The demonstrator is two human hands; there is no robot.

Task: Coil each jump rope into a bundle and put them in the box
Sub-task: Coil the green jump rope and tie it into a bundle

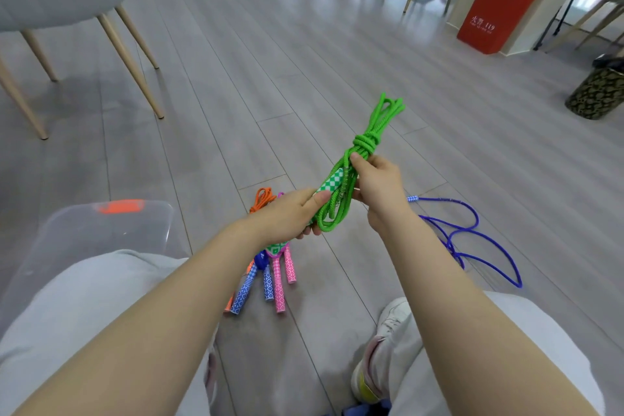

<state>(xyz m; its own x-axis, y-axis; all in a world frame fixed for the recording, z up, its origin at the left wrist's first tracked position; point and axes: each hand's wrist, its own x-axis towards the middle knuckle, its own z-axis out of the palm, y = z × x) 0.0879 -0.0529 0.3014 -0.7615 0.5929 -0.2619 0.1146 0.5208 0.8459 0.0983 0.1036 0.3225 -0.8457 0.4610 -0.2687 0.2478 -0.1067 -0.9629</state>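
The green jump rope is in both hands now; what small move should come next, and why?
Probably carry the green jump rope left and lower it into the clear plastic box. It already looks coiled and knotted, the left hand and right hand both grip it, and the box stands open beside the left knee.

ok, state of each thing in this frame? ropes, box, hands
green rope: coiled, knotted, held above the floor
left hand: closed on the green rope's handle end
right hand: fingers pinching the bundle below the knot
purple rope: uncoiled, loose on the floor
orange rope: on the floor, partly hidden
clear box: on the floor, contents unclear
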